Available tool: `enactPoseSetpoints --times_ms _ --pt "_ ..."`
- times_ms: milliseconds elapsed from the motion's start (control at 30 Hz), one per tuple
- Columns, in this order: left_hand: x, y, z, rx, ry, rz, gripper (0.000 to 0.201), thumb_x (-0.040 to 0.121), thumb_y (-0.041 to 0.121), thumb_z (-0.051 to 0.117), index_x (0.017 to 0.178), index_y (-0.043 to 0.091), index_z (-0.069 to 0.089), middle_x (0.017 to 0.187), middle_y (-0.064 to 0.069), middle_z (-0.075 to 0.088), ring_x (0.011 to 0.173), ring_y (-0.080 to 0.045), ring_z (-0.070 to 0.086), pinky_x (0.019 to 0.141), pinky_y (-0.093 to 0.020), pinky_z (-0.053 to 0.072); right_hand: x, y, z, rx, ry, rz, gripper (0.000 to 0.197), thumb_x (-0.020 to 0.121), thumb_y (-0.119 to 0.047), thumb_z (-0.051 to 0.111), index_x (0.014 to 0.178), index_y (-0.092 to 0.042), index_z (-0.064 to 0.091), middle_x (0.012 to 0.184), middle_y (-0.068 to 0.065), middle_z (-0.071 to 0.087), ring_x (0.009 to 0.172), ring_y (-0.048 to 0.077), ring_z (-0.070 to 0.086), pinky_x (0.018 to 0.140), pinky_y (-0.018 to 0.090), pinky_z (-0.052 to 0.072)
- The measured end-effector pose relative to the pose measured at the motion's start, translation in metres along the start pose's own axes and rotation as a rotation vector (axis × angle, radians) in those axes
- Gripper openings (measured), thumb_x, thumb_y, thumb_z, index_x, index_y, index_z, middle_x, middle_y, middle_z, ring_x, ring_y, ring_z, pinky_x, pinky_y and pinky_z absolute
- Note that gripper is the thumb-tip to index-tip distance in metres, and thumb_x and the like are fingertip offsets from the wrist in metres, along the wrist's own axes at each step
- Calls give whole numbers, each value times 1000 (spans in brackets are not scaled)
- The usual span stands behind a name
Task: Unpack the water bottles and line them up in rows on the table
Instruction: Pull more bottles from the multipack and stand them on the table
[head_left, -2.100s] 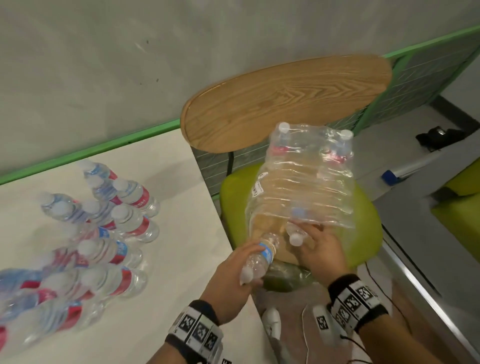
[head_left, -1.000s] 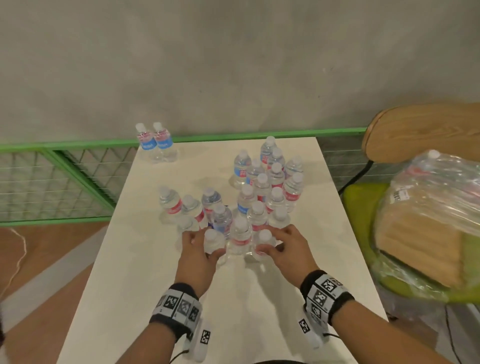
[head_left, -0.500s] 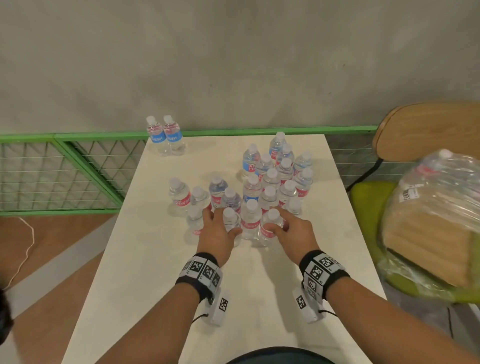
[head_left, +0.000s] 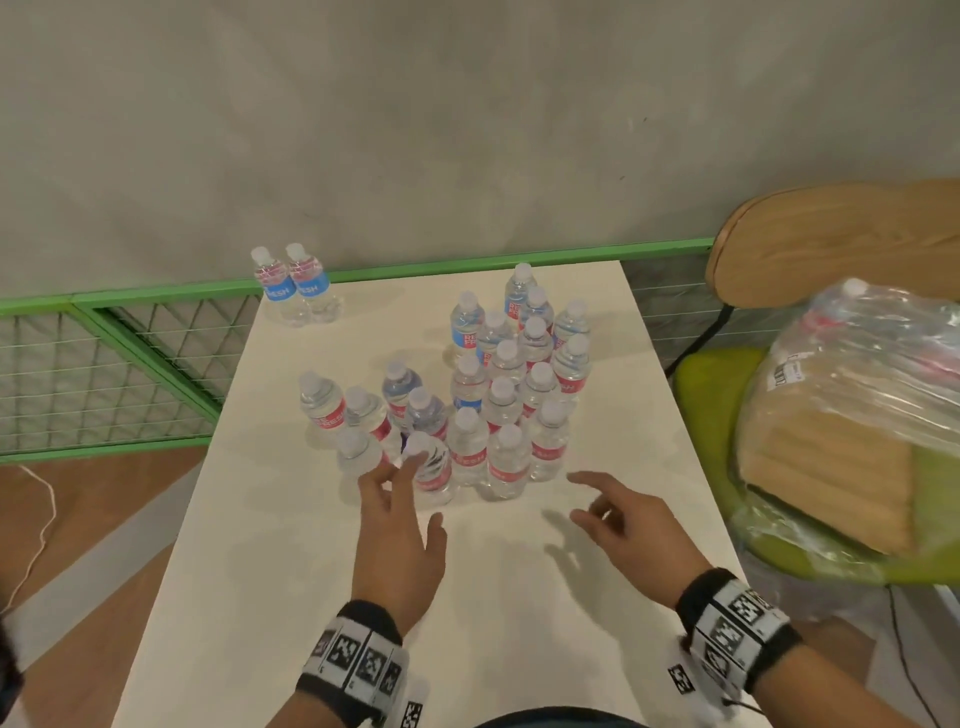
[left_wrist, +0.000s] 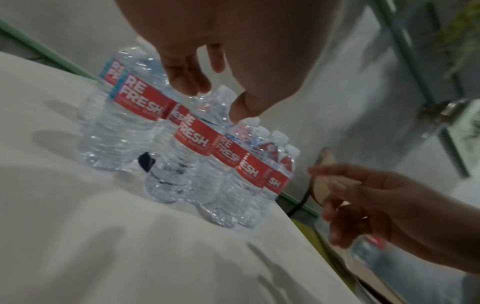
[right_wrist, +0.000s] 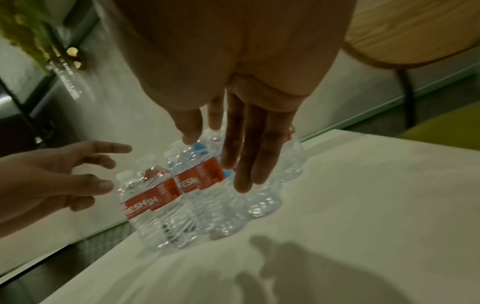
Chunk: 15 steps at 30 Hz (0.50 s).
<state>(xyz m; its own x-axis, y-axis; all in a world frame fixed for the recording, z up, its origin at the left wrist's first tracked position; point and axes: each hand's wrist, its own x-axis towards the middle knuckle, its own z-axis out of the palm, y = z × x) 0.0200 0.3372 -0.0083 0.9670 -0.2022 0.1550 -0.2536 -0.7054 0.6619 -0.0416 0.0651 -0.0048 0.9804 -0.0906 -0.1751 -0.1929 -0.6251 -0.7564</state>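
Both hands, left hand (head_left: 397, 540) and right hand (head_left: 631, 525), spread, empty, just short of clear plastic water bottles (head_left: 467, 452) on white bench (head_left: 519, 597); next: fetch from shrink-wrapped pack (head_left: 852, 415).

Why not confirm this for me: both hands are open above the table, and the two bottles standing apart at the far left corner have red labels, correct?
Not quite. The two bottles standing apart at the far left corner of the table have blue labels, as the head view shows. The left hand and right hand are indeed open.

Left hand (head_left: 400, 545) and right hand (head_left: 636, 530) hover side by side, fingers (head_left: 584, 479) loosely spread, holding nothing.
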Motion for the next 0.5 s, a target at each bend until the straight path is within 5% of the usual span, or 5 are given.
enactPoseSetpoints --times_ms 167,267,367,500 --pt "-9 40 31 22 -450 307 31 91 18 55 112 41 56 102 26 45 97 7 46 85 -15 43 -55 77 -46 -55 13 259 18 91 -29 65 96 -46 62 68 -14 66 62 6 59 58 10 45" --pt "-3 75 75 22 -712 443 23 95 27 46 110 41 55 100 23 48 94 5 46 86 -23 45 -73 117 -77 -53 52 429 18 89 -25 66 93 -43 64 74 -10 69 70 5 64 65 13 48" --pt "9 125 129 14 -896 486 22 96 30 42 112 37 55 103 17 52 95 1 47 88 -27 45 -79 151 -112 -68 158 520 20 88 -21 67 92 -40 63 82 -10 70 80 7 65 73 21 51" --pt "31 204 203 -47 -1012 460 20 93 29 49 111 33 56 104 15 53 91 -2 51 87 -25 46 -65 186 -166 -30 389 531 25 88 -14 66 103 -34 60 77 -11 66 71 2 61 57 12 41"
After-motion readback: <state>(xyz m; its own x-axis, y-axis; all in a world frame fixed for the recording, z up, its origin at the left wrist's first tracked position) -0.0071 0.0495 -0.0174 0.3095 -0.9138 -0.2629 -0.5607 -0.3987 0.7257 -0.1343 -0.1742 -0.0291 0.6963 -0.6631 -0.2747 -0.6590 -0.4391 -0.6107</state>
